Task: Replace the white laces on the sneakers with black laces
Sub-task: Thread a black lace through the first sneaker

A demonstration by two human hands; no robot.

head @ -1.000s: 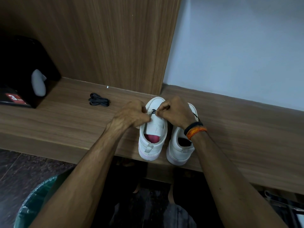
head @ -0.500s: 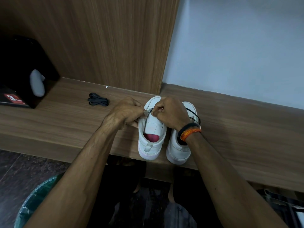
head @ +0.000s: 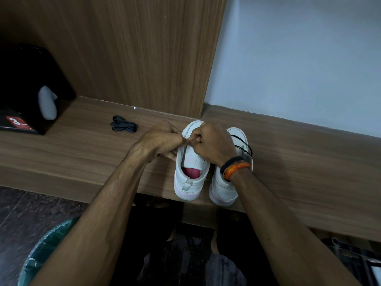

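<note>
Two white sneakers stand side by side on the wooden shelf (head: 82, 153), heels toward me. Over the left sneaker (head: 190, 176), which has a pink insole, both my hands work at the eyelets near the toe. My left hand (head: 160, 141) has its fingers curled and pinches the shoe's left eyelet edge. My right hand (head: 212, 145) pinches something small at the same spot; a black lace (head: 244, 144) trails from under it across the right sneaker (head: 223, 188). A spare bundled black lace (head: 123, 126) lies on the shelf to the left.
A black box (head: 26, 89) with a red label and a pale grey object stands at the shelf's far left. A wood panel and a white wall rise behind. A green-lined bin (head: 41, 256) sits on the dark floor at lower left.
Both hands have shifted slightly toward the toe of the left sneaker and closed in together. The black lace now loops farther over the right sneaker.
</note>
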